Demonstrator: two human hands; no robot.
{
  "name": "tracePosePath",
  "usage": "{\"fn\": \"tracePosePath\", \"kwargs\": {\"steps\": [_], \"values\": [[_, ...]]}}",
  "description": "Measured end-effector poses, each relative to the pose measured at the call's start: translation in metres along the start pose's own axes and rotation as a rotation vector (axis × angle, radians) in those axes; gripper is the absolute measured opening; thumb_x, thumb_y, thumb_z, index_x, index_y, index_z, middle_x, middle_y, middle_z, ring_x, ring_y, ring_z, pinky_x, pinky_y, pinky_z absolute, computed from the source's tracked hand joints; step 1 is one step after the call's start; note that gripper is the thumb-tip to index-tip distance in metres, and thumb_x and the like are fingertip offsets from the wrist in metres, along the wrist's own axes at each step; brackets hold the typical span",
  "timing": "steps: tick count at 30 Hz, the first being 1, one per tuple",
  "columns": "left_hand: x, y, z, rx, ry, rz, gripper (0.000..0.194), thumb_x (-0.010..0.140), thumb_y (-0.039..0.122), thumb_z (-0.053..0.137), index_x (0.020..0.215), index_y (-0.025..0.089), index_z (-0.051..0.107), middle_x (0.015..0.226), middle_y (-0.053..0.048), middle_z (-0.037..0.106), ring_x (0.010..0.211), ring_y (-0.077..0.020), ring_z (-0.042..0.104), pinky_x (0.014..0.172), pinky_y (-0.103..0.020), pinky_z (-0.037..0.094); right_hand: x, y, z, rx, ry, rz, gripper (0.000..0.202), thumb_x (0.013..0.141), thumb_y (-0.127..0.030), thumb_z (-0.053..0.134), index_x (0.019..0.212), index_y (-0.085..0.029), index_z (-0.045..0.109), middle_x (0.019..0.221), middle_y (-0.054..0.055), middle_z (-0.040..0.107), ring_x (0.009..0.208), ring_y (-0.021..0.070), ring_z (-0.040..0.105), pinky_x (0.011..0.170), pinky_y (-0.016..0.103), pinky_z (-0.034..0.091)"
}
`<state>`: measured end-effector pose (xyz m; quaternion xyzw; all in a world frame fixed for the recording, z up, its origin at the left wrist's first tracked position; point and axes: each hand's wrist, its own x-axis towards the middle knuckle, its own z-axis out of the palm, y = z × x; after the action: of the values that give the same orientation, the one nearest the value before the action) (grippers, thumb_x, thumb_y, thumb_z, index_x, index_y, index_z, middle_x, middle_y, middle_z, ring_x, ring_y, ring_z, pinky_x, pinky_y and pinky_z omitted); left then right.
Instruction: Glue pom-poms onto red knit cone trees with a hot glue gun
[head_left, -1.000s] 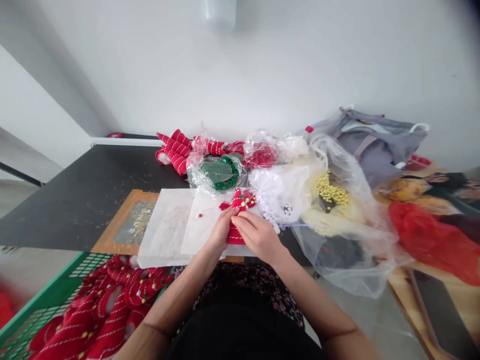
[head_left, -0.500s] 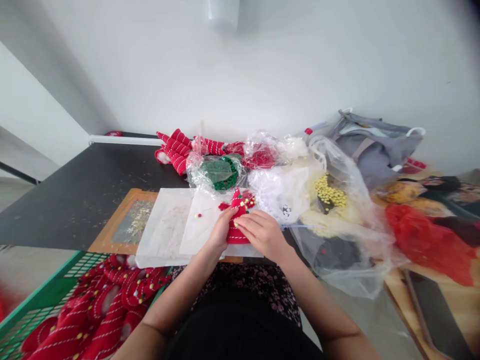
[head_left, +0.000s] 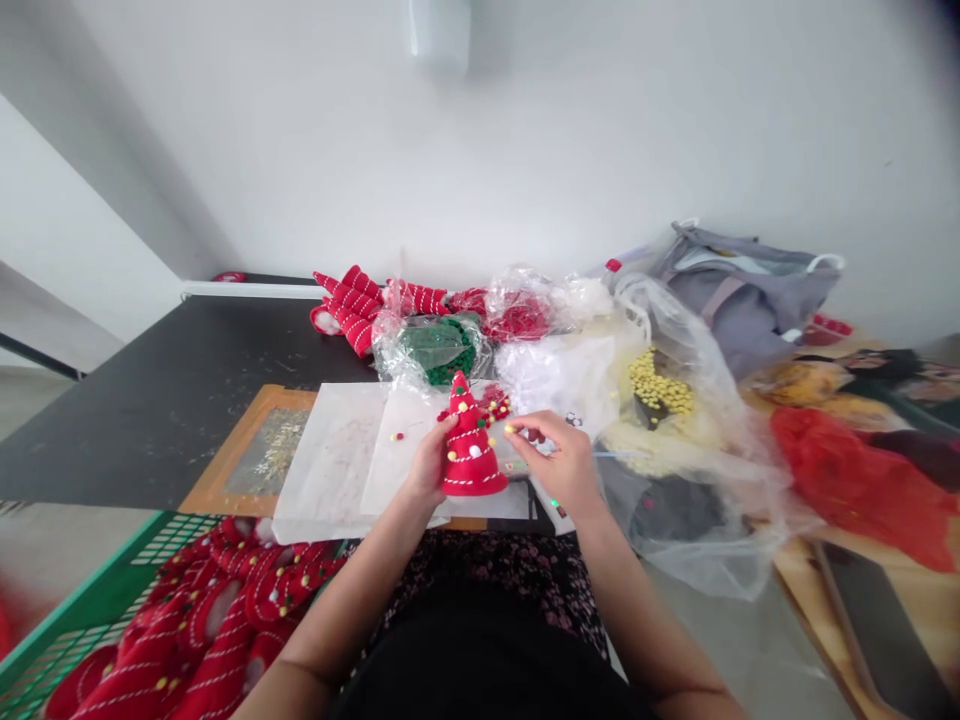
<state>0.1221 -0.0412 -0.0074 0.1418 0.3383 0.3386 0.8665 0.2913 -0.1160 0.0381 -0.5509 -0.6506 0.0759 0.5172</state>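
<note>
My left hand (head_left: 429,462) is closed around the left side of a red felt cone (head_left: 475,476), which stands upright with its point up. White stitched cord winds around the cone, and small yellow, green and white pom-poms dot it. Just to the right, my right hand (head_left: 559,460) pinches a small yellow pom-pom (head_left: 510,430) between thumb and finger, apart from the cone. Behind the cone lies a little heap of red pom-poms (head_left: 496,402). White sheets (head_left: 330,450) lie under and left of the hands, with one red pom-pom (head_left: 398,437) on them.
Bags of green pom-poms (head_left: 442,350), red pom-poms (head_left: 517,318) and white pom-poms (head_left: 529,365) line the back, beside more red cones (head_left: 349,300). Yellow pom-poms (head_left: 660,385) fill a clear bag at right. A green basket (head_left: 97,590) of decorated cones stands below left.
My right hand has moved off the cone to the right and now shows a yellow pom-pom in its fingertips. The cone has come more upright and into fuller view.
</note>
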Motion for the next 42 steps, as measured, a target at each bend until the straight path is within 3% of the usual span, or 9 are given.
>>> {"fn": "tracePosePath", "kwargs": {"steps": [6, 11, 14, 21, 25, 29, 36, 39, 42], "values": [[-0.007, 0.002, 0.008, -0.011, -0.055, 0.02, 0.043, 0.077, 0.036, 0.074, 0.112, 0.012, 0.074, 0.098, -0.012, 0.081, 0.098, -0.0358, 0.077, 0.089, -0.045, 0.062, -0.01, -0.001, 0.017, 0.092, -0.046, -0.004, 0.007, 0.095, -0.019, 0.069, 0.095, -0.022, 0.075, 0.086, 0.004, 0.077, 0.075, 0.0175, 0.069, 0.07, 0.029, 0.058], [-0.007, 0.001, 0.004, 0.045, 0.02, 0.046, 0.036, 0.077, 0.035, 0.076, 0.106, 0.013, 0.074, 0.085, -0.009, 0.08, 0.088, -0.0322, 0.078, 0.084, -0.041, 0.062, -0.001, -0.003, 0.013, 0.028, 0.018, 0.002, 0.008, 0.096, -0.02, 0.068, 0.097, -0.023, 0.076, 0.087, 0.004, 0.078, 0.075, 0.0185, 0.07, 0.069, 0.031, 0.058], [-0.005, -0.003, 0.002, 0.088, 0.048, 0.077, 0.03, 0.073, 0.034, 0.079, 0.095, 0.014, 0.074, 0.079, -0.007, 0.078, 0.084, -0.0299, 0.077, 0.082, -0.038, 0.061, 0.014, -0.006, 0.013, -0.01, 0.021, -0.069, 0.011, 0.097, -0.019, 0.067, 0.1, -0.024, 0.076, 0.091, 0.005, 0.079, 0.083, 0.0208, 0.072, 0.075, 0.034, 0.059], [-0.006, -0.007, 0.003, 0.118, -0.044, 0.229, 0.037, 0.064, 0.034, 0.086, 0.093, 0.014, 0.073, 0.092, -0.008, 0.08, 0.103, -0.0338, 0.075, 0.091, -0.039, 0.058, 0.032, -0.009, 0.022, -0.066, -0.096, -0.209, 0.014, 0.098, -0.016, 0.065, 0.099, -0.023, 0.077, 0.092, 0.007, 0.079, 0.087, 0.0224, 0.072, 0.084, 0.039, 0.06], [-0.009, -0.002, -0.001, 0.1, -0.005, 0.13, 0.032, 0.069, 0.037, 0.082, 0.09, 0.014, 0.072, 0.084, -0.009, 0.079, 0.097, -0.0342, 0.076, 0.087, -0.04, 0.059, 0.021, -0.008, 0.014, 0.039, -0.002, -0.087, 0.008, 0.096, -0.019, 0.07, 0.098, -0.023, 0.077, 0.092, 0.005, 0.079, 0.082, 0.0197, 0.071, 0.075, 0.033, 0.059], [-0.01, 0.002, 0.001, 0.082, -0.006, 0.094, 0.029, 0.073, 0.036, 0.077, 0.091, 0.014, 0.074, 0.083, -0.01, 0.079, 0.097, -0.0347, 0.077, 0.087, -0.041, 0.061, 0.006, -0.006, 0.012, 0.128, -0.078, 0.024, 0.006, 0.095, -0.024, 0.071, 0.092, -0.023, 0.077, 0.085, 0.004, 0.079, 0.071, 0.017, 0.068, 0.065, 0.029, 0.056], [-0.011, -0.002, 0.009, 0.023, -0.013, 0.119, 0.028, 0.073, 0.036, 0.075, 0.091, 0.016, 0.075, 0.085, -0.009, 0.08, 0.099, -0.0349, 0.077, 0.088, -0.042, 0.062, -0.008, -0.008, 0.026, 0.179, -0.097, 0.029, 0.009, 0.095, -0.024, 0.069, 0.092, -0.023, 0.078, 0.084, 0.004, 0.079, 0.072, 0.0181, 0.07, 0.069, 0.03, 0.058], [-0.006, 0.0, 0.002, 0.029, 0.026, 0.088, 0.028, 0.075, 0.038, 0.077, 0.092, 0.016, 0.076, 0.084, -0.008, 0.08, 0.09, -0.0325, 0.078, 0.083, -0.041, 0.062, -0.009, -0.006, 0.026, 0.161, -0.05, 0.053, 0.009, 0.094, -0.024, 0.069, 0.092, -0.023, 0.077, 0.083, 0.003, 0.078, 0.069, 0.017, 0.067, 0.067, 0.029, 0.057], [0.005, 0.014, -0.012, 0.102, 0.146, 0.074, 0.025, 0.078, 0.037, 0.079, 0.093, 0.017, 0.076, 0.081, -0.007, 0.079, 0.077, -0.0274, 0.077, 0.073, -0.037, 0.062, -0.009, 0.006, 0.018, 0.091, 0.039, 0.124, 0.008, 0.093, -0.024, 0.069, 0.092, -0.022, 0.077, 0.082, 0.003, 0.077, 0.065, 0.0159, 0.064, 0.064, 0.028, 0.056]]}}
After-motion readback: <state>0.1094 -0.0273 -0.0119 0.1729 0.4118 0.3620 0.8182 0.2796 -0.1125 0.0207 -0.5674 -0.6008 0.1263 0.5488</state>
